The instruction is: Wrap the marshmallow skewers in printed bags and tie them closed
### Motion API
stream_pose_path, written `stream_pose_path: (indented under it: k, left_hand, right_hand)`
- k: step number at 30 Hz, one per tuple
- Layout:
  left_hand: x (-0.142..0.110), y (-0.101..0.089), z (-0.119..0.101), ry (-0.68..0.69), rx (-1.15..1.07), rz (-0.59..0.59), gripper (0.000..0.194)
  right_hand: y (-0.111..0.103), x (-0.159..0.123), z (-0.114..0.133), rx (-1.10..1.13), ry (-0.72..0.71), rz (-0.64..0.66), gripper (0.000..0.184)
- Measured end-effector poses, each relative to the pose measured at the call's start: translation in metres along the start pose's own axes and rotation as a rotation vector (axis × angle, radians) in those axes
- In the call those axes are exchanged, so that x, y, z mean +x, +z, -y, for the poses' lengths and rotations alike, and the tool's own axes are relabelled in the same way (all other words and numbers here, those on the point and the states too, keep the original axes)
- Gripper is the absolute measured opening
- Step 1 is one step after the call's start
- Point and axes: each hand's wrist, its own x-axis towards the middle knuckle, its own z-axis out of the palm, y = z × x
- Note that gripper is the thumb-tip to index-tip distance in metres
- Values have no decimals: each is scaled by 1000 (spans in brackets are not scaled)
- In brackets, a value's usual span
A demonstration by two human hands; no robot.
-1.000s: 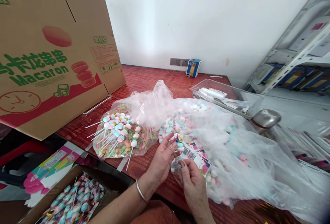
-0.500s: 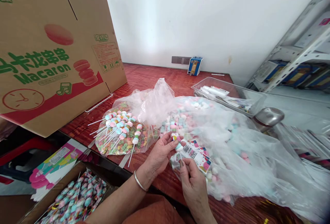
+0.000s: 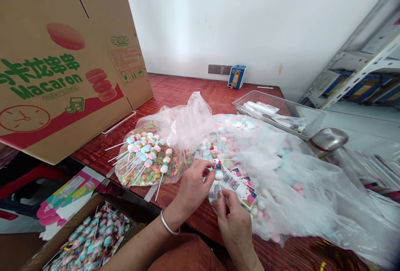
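Observation:
My right hand (image 3: 234, 217) pinches the thin white stick of a marshmallow skewer (image 3: 219, 175), its candy end pointing up and away from me. Against the left side of its coloured middle, the fingertips of my left hand (image 3: 196, 181) are closed. A small printed piece seems to lie around that middle part. Beneath and to the right are printed cards (image 3: 239, 187) on a clear plastic bag of marshmallows (image 3: 265, 154). Left of my hands, several finished skewers (image 3: 146, 150) rest on a clear bag of coloured cereal rings (image 3: 175, 169).
A large cardboard box (image 3: 71, 67) stands at the left. Below it, an open carton (image 3: 90, 237) holds many wrapped skewers. At the right are a clear plastic tray (image 3: 281, 117), a metal container (image 3: 329, 138) and a shelf rack (image 3: 353, 75). A small blue box (image 3: 237, 77) sits by the wall.
My left hand has turned, and its fingers have shifted to the skewer's left side. The skewer now stands straighter, with its stick more visible. My right hand keeps its pinch on the stick.

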Motion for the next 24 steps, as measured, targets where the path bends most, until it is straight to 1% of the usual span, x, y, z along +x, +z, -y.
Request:
stream_pose_path:
  k: [3,7,9,11,15,18,20,21,22,24]
  left_hand:
    - [0,-1,1,53,13,3,16]
    - [-1,-1,3,33,-47,-4,11]
    - [-1,-2,4,38,-36,-6,8]
    - [-1,-2,4,72,10,-5,9]
    - [1,-4,2,184,152,61,13]
    - [0,-4,0,221,210,125,14]
    - [-3,-3,-1,213,193,158,14]
    - [-5,-3,-2,191,155,150,13]
    - [-5,-2,-2,152,93,120,11]
    - [-4,0,-2,7,-113,-7,5]
  right_hand:
    - [-1,1,2,4,8,9,25]
    - [-1,0,3,30,39,21,23]
    - [-1,-1,3,41,65,32,23]
    - [-1,-2,3,62,99,50,23]
    - [-1,-5,3,143,184,102,23]
    - [-3,-6,4,230,247,119,25]
    - [-4,-6,4,277,274,118,25]
    - [-4,-7,3,294,279,116,24]
    - [-5,-7,2,303,278,110,22]
    - [-6,-9,0,308,259,97,19]
